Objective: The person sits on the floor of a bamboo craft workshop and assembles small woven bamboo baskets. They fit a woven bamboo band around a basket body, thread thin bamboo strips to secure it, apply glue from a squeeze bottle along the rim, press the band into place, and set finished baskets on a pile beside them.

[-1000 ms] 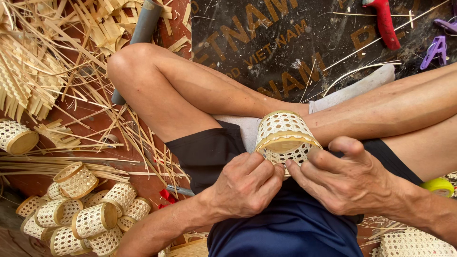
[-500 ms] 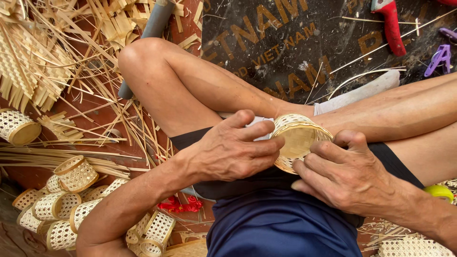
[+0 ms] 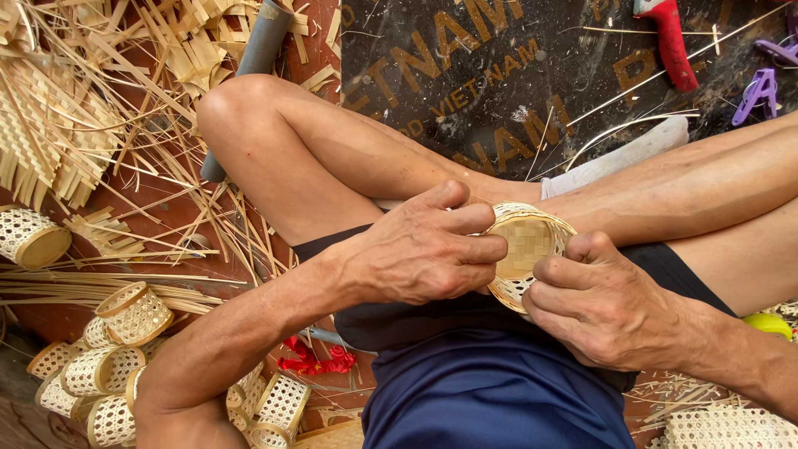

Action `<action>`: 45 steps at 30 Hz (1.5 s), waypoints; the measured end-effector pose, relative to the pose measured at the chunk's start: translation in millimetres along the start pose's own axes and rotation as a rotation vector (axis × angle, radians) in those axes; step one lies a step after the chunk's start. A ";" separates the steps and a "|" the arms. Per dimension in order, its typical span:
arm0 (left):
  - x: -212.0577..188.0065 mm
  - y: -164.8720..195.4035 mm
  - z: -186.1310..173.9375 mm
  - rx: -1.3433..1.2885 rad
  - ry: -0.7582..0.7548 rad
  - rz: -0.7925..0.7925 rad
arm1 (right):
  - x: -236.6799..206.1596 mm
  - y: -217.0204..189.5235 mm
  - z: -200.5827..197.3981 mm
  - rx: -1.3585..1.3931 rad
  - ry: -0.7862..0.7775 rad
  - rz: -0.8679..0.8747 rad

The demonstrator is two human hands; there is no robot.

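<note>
A small round woven bamboo basket [image 3: 525,246] rests in my lap with its flat plaited bottom facing the camera. My left hand [image 3: 424,248] reaches across and grips its left rim, fingers curled over the bottom. The basket's lower right edge is held by my right hand [image 3: 600,303], thumb pressed on the rim. My crossed bare legs lie behind the basket, and dark blue shorts [image 3: 490,391] are below it.
Several finished open-weave baskets [image 3: 125,366] are piled at the lower left, one more [image 3: 32,237] lies apart. Loose bamboo strips and woven mats [image 3: 75,125] cover the left floor. A grey pipe [image 3: 253,66], red-handled tool [image 3: 665,41], purple clip [image 3: 758,90] and red scrap [image 3: 312,359] lie around.
The basket has been turned from its side so its flat bottom faces up. My left hand moved from under it to over its left rim.
</note>
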State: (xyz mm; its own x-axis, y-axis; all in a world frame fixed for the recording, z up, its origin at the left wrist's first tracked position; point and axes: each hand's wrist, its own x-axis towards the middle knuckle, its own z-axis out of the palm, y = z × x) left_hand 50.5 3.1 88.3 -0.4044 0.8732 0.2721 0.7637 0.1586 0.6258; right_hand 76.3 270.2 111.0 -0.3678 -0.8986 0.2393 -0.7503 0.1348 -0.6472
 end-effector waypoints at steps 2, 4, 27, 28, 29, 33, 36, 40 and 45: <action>0.8 1.2 0.2 0.004 0.014 -0.007 | -1.5 0.2 -0.3 0.001 -0.004 -0.002; 0.9 2.8 0.3 0.010 0.024 -0.015 | -2.9 0.0 0.8 -0.006 -0.013 -0.008; 7.3 82.8 3.8 -0.006 0.752 -0.505 | 18.2 -9.5 8.2 -0.271 0.300 0.685; 5.7 81.2 2.6 0.008 0.707 -0.570 | 21.5 -9.9 6.4 -0.288 0.286 0.656; 5.0 79.9 1.9 0.019 0.661 -0.637 | 25.1 -11.0 4.4 -0.305 0.271 0.628; 11.2 79.9 7.9 0.165 0.611 -0.746 | 36.8 -13.6 -3.6 -0.382 0.234 0.558; 15.0 80.8 12.5 0.229 0.549 -0.757 | 40.6 -13.6 -4.5 -0.467 0.153 0.548; 11.8 78.2 9.1 0.226 0.475 -0.746 | 39.0 -9.4 -3.6 -0.467 0.199 0.458; 8.8 74.1 3.5 0.246 0.394 -0.696 | 39.4 0.7 -2.2 -0.415 0.203 0.393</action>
State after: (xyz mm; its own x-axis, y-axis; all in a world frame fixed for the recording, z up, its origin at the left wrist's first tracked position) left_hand 105.3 24.1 134.6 -0.9358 0.3206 0.1468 0.3440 0.7382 0.5803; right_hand 60.1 235.8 121.6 -0.7277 -0.6562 0.1996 -0.6736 0.6289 -0.3884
